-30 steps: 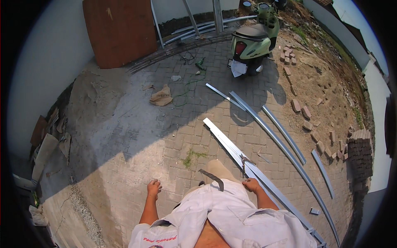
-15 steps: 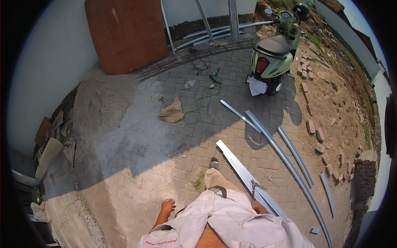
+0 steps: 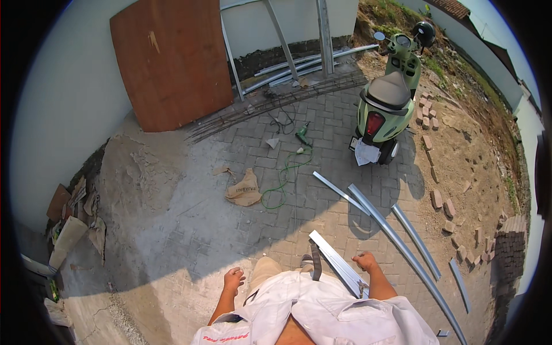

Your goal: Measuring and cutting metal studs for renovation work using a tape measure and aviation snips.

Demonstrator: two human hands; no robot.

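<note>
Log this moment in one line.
left hand: loosely curled, no held object visible | right hand: nearest pale metal profiles, grip unclear | ahead: green power tool, brown paper bag, parked scooter

You're in an off-white shirt point(image 3: 261, 306), open-fronted, red lettering point(image 3: 227, 337) near left; tan trousers point(image 3: 266, 268), dark strap point(image 3: 315, 261) at front.

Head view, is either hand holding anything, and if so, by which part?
Nothing seems held: the left hand and right hand both look empty.
</note>
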